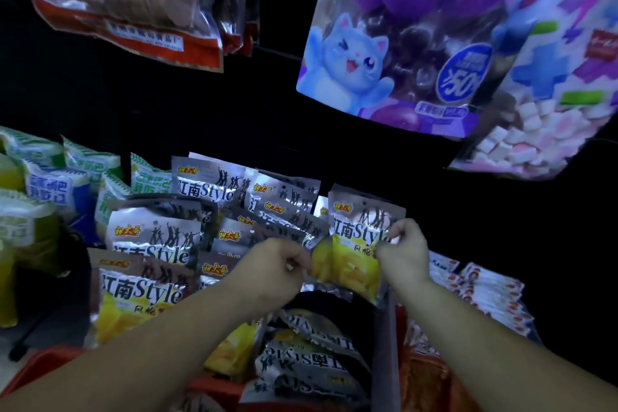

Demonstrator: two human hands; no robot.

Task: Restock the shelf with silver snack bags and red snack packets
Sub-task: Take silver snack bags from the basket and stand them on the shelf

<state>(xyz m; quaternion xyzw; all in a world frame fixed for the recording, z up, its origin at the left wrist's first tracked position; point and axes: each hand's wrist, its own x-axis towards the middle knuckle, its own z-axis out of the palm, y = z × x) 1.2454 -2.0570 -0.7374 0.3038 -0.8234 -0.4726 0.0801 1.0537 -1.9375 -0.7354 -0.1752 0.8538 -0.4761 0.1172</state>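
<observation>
A silver snack bag (356, 246) with a yellow lower half stands upright at the right end of the shelf row. My right hand (403, 249) pinches its right edge, and my left hand (279, 266) grips its lower left edge with curled fingers. Several more silver snack bags (157, 234) are packed in rows to the left on the shelf. Other silver bags (307, 365) lie upside down in a red basket (50, 361) below my arms. Red and white snack packets (485, 294) lie stacked on the shelf to the right.
Green and blue snack bags (50, 184) fill the shelf at the left. A purple bag with a blue cat (401, 43) and a marshmallow bag (535, 117) hang above right. A red-edged clear bag (127, 7) hangs above left. The shelf back is dark.
</observation>
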